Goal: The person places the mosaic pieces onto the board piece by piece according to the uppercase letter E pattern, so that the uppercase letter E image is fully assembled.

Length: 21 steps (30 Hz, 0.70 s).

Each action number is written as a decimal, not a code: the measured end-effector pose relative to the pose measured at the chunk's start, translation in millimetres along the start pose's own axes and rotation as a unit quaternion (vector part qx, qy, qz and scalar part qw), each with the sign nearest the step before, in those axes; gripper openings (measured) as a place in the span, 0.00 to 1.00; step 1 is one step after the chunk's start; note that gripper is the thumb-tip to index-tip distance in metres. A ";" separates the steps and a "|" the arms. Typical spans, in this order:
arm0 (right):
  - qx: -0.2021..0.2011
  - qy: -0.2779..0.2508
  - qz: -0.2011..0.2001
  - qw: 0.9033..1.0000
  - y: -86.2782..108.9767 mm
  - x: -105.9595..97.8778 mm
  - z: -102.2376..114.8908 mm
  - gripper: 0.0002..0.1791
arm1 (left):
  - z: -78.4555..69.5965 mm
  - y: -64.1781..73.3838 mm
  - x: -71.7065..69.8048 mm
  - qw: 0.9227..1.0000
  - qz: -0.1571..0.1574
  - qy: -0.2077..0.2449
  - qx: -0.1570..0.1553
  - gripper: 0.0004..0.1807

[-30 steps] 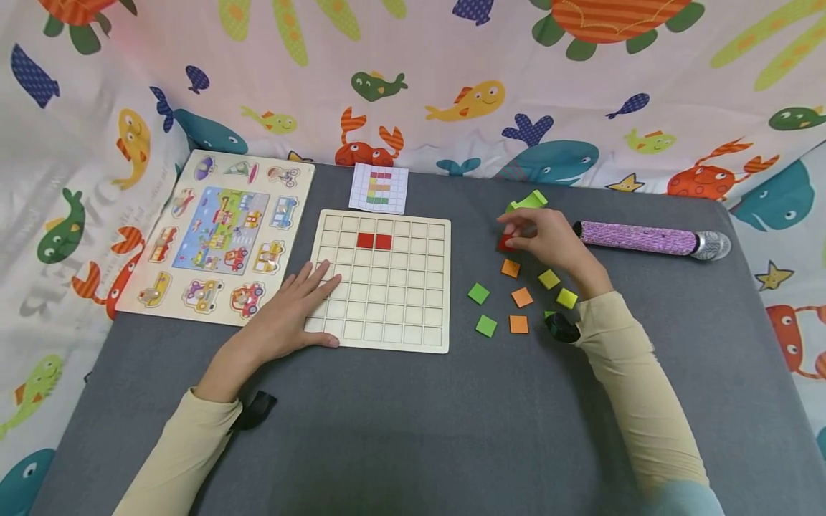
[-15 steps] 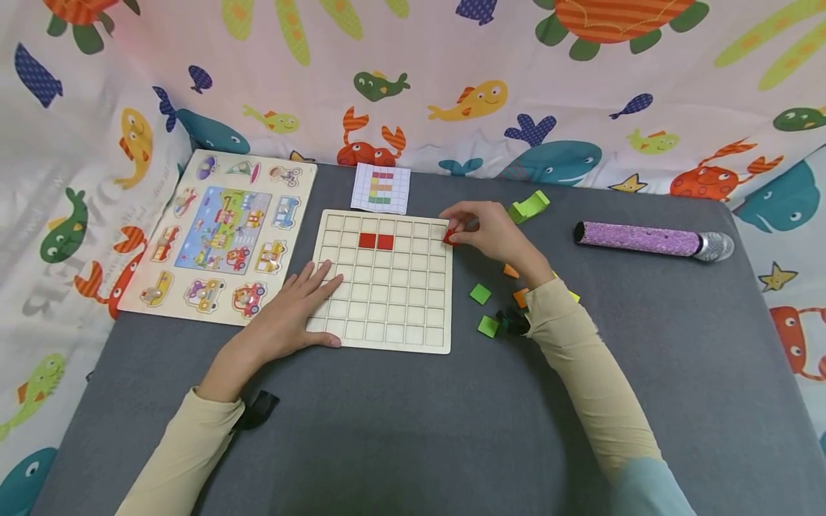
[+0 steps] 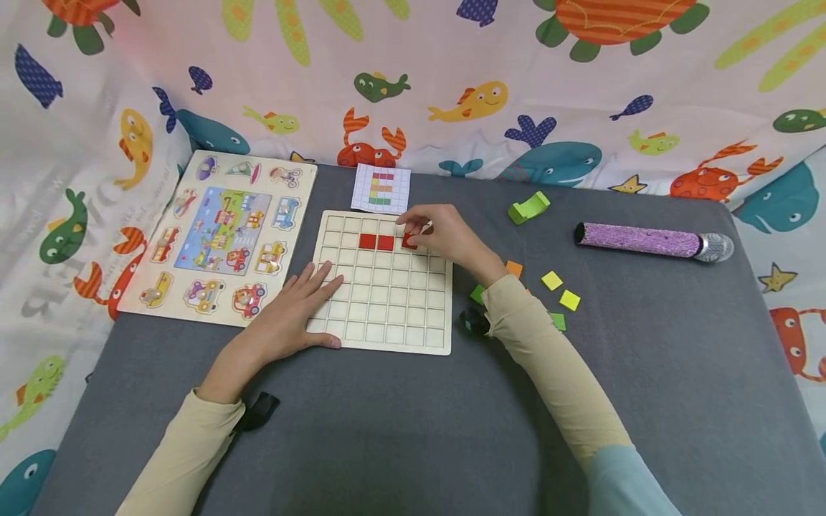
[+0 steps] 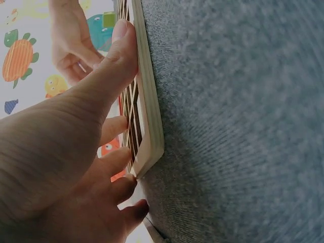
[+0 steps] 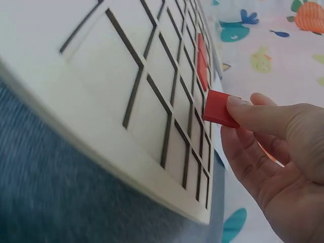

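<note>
1. While the left hand (image 3: 287, 315) rests at the near-left corner of the grid board (image 3: 377, 295), the right hand (image 3: 445, 233) carries the work.
2. Right hand, condition: grasping. Thumb and fingertips pinch one red tile (image 5: 218, 107) near its edge; part of the tile projects clear of the fingers toward the board.
3. Left hand, condition: released. Fingers are spread, gripping no tile; thumb lies along the board's near edge. Judged to be steadying the board.
4. Position of the held tile: over the board's far part, just right of two red tiles (image 3: 385, 244) seated side by side in the second row from the far edge. A narrow gap separates it from that pair.
5. Orientation: the held tile appears square, so no long axis governs. It sits tilted to the board face in the right wrist view. Contact with the board cannot be determined.
6. Governing relation, in this inspector's judgement: alignment of the tile's edges with the cell adjoining the seated pair. The right hand approaches from the right, leaving the pair unobstructed; the left hand is well apart from that cell.
7. Surroundings: a printed card (image 3: 381, 188) lies just beyond the board's far edge. Loose yellow tiles (image 3: 570, 299) lie right of the board, beyond the right forearm; other loose tiles are partly hidden by the sleeve.
</note>
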State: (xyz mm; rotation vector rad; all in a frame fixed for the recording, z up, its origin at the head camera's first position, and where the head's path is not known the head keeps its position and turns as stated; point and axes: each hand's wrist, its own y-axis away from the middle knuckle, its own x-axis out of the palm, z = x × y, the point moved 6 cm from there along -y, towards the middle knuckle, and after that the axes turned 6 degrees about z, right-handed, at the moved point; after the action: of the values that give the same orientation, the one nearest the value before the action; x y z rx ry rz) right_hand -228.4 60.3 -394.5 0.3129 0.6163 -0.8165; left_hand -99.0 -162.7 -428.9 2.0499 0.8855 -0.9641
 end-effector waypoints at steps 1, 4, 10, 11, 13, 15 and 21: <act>0.003 -0.002 0.002 1.000 -1.6 2.0 -0.7 0.15 | -0.2 0.0 0.3 1.000 0.001 0.001 0.000 0.59; 0.005 -0.010 0.004 1.000 -5.8 6.0 -2.2 0.15 | -0.3 0.3 1.2 1.000 0.002 0.003 -0.001 0.59; 0.011 -0.026 0.010 1.000 -10.5 12.7 -5.3 0.14 | 0.3 0.7 1.0 1.000 -0.002 0.001 0.000 0.59; 0.016 -0.027 0.013 0.999 -10.7 13.8 -6.0 0.13 | 0.4 0.5 1.0 1.000 -0.002 0.000 0.000 0.59; 0.025 -0.022 0.015 0.999 -11.1 15.5 -7.0 0.13 | 0.1 0.3 0.9 1.000 -0.001 0.000 0.001 0.59; 0.037 -0.015 0.014 0.999 -11.3 17.0 -8.6 0.13 | 0.2 0.2 0.7 1.000 -0.001 0.001 0.002 0.59; 0.058 0.002 0.011 0.998 -10.7 20.9 -10.7 0.12 | 0.8 0.4 0.3 1.000 0.000 0.002 0.002 0.59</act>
State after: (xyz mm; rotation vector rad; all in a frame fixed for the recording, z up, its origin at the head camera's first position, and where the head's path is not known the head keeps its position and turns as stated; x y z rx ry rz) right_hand -229.7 46.3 -416.2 0.4253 0.5693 -0.8328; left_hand -98.8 -163.4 -429.5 2.0555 0.8878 -0.9626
